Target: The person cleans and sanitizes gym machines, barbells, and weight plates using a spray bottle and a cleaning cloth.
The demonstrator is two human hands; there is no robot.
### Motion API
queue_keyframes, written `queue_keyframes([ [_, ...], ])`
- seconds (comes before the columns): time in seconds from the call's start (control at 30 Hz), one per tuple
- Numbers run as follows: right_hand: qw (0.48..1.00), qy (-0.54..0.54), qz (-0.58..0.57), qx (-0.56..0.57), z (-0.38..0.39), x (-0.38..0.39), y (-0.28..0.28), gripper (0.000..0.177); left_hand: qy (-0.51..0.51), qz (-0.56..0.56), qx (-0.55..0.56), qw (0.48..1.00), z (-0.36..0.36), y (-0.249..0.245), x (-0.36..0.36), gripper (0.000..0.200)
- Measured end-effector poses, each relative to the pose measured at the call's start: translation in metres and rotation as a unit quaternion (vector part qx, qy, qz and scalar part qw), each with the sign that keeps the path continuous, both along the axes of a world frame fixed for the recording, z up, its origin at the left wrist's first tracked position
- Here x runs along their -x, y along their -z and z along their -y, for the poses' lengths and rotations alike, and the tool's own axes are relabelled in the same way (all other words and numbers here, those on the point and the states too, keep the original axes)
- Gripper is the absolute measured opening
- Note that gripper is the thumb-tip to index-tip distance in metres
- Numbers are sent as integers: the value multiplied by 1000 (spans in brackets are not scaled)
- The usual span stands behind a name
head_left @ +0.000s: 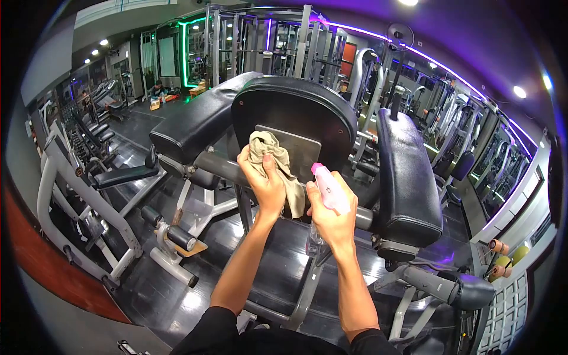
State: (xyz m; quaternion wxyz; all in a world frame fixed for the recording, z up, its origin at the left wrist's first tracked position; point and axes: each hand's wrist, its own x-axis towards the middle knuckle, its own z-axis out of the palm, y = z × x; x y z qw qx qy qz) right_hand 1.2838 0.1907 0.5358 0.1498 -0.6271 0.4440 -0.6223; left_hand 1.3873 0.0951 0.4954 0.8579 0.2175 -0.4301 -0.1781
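Observation:
A crumpled khaki cloth (pixel 269 151) is bunched in my left hand (pixel 264 186), its lower end hanging down over a grey crossbar (pixel 222 167). My right hand (pixel 335 213) grips a spray bottle with a pink and white head (pixel 330 189); its clear body (pixel 313 241) shows below the fingers. The nozzle points toward the back of a black padded rest (pixel 290 112), which carries a grey metal plate (pixel 305 148). Both hands are in front of this plate, the cloth overlapping its left part.
Black padded arms flank the rest, one on the left (pixel 198 118) and one on the right (pixel 408 177). A grey tubular frame (pixel 118 213) stands at left. A person (pixel 158 90) is low near the floor in the far left background. Weight machines line the back.

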Motion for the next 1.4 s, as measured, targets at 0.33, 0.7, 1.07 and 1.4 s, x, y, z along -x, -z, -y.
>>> queue_keyframes([
  [0.33, 995, -37, 87, 14, -31, 22, 13, 11, -196, 526, 163, 811, -15, 7, 13, 31],
  [0.7, 996, -29, 86, -3, -59, 49, 29, 10, -274, 321, -41, 906, -6, -12, -41, 25],
  [1.07, 993, -42, 106, -16, -91, 50, 43, 15, -104, 543, -86, 829, -92, 21, 49, 21],
  [1.4, 984, -78, 154, -42, -92, 43, 61, 10, -371, 455, 43, 808, 6, 117, -79, 39],
])
